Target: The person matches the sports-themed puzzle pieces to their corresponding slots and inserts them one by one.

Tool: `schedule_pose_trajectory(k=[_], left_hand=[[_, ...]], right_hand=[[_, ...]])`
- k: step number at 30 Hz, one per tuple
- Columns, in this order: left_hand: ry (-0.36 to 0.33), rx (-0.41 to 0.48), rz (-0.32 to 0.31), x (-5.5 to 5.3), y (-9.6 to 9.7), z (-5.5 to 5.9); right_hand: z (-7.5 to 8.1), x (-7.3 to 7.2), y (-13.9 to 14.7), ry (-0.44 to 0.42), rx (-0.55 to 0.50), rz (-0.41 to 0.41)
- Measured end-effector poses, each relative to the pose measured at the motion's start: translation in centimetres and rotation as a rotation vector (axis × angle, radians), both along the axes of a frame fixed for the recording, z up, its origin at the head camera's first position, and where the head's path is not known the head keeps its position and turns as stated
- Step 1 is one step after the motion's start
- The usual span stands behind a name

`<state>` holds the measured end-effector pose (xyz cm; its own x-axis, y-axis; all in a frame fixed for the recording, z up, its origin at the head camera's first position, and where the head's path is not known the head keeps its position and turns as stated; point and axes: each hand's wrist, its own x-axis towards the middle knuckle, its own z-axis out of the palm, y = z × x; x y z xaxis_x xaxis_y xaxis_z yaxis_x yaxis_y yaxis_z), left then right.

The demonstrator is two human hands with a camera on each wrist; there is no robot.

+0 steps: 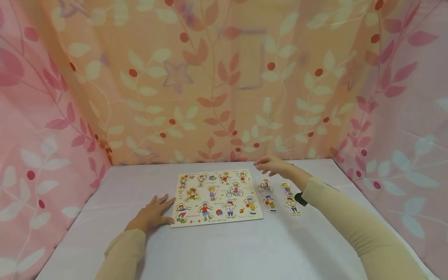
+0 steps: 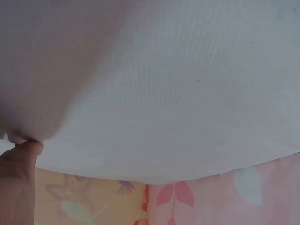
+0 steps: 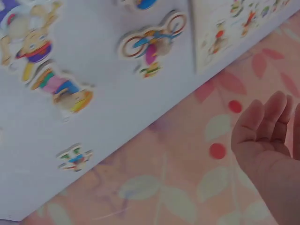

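A flat wooden puzzle board (image 1: 206, 206) with printed sports figures lies on the table. My left hand (image 1: 154, 213) rests beside its left side, fingers spread, with fingertips and thumb at the edge. In the left wrist view only part of that hand (image 2: 18, 180) shows. My right hand (image 1: 272, 166) is raised near the board's upper right corner, fingers loosely bent, nothing seen in it; the right wrist view shows the same hand (image 3: 265, 136). Below it lie a cyclist piece (image 1: 266, 186), a golfer piece (image 1: 287, 188) and two capped-child pieces, one (image 1: 270, 203) left of the other (image 1: 293, 206).
A small figure piece (image 3: 76, 158) lies near the table's far edge in the right wrist view; my right arm mostly hides that spot in the head view. The white-covered table (image 1: 210, 252) is enclosed by leaf-patterned cloth (image 1: 217, 77) at the back and both sides.
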<state>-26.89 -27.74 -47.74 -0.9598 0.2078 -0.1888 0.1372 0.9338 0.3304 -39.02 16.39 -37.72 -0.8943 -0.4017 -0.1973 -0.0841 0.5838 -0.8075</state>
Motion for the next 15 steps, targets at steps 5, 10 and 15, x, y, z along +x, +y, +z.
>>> schedule_pose_trajectory(k=[5, 10, 15], left_hand=[[-0.011, -0.01, 0.013, 0.0, 0.1, 0.0], [0.0, -0.006, 0.01, 0.2, 0.1, 0.3], [0.047, -0.011, -0.033, 0.1, 0.0, 0.2]], right_hand=[[-0.1, -0.7, 2.8, -0.006, 0.008, 0.036], [0.5, -1.6, 5.1, 0.005, 0.012, 0.05], [0.8, -2.1, 7.0, 0.032, -0.007, 0.041]])
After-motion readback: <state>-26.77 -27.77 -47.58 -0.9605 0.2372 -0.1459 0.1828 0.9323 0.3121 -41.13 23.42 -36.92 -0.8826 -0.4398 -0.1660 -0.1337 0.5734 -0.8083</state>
